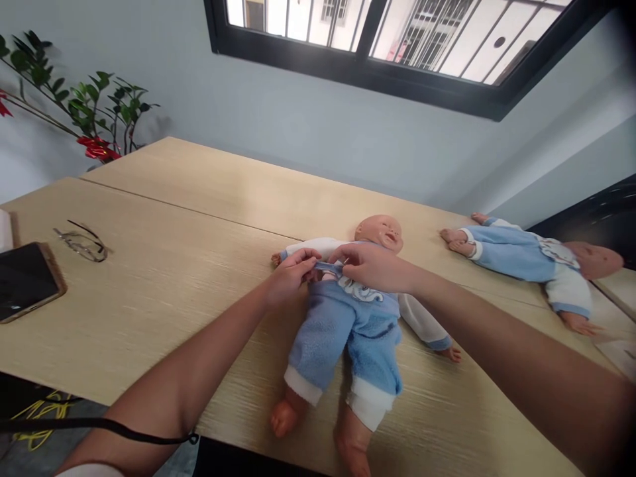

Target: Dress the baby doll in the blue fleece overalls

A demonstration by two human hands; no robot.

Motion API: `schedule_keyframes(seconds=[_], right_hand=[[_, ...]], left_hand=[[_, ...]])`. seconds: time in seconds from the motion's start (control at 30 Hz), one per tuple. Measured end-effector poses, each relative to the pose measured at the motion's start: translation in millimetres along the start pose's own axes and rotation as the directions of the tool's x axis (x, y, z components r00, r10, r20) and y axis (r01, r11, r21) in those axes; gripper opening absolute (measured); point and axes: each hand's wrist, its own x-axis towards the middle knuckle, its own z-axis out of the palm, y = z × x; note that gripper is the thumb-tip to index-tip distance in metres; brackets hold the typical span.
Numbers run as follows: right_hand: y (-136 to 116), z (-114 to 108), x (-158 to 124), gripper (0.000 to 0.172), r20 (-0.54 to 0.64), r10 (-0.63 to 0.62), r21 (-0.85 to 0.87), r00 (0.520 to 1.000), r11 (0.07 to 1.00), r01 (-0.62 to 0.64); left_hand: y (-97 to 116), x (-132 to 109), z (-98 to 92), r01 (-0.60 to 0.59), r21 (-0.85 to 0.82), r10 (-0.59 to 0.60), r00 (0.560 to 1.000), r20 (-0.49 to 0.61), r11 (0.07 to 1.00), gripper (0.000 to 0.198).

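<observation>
A baby doll (380,232) lies on its back on the wooden table, head toward the window and feet toward me. It wears a blue and white outfit (322,328) with a ruffled bib (365,291) on the chest. My left hand (298,270) pinches one end of a narrow blue strap (328,267) at the doll's chest. At the strap's other end, beside the bib, my right hand (370,266) grips it between thumb and fingers. Both hands hide part of the doll's chest.
A second doll (511,252) in similar clothes lies at the right. On the left of the table (163,265) are eyeglasses (84,244) and a phone (30,281). A leafy plant (94,99) stands behind. A black cord (99,424) crosses near my left forearm.
</observation>
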Motion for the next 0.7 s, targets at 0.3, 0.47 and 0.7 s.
schedule_keyframes(seconds=[0.3,0.47,0.7], right_hand=[[2,-10,24,0.038,0.187,0.047,0.422,0.981,0.898,-0.123],[6,-7,33,0.038,0.175,0.086,0.455,0.981,0.876,-0.158],[9,-16,37,0.041,0.226,0.075,0.413,0.971,0.896,-0.165]], left_hand=[[-12,-2,-5.9,-0.239,0.611,0.289,0.957,0.018,0.755,0.029],[-15,-8,11.7,-0.183,0.876,0.582,0.803,-0.129,0.446,0.042],[-12,-7,12.4,-0.177,0.926,0.573,0.818,-0.049,0.332,0.006]])
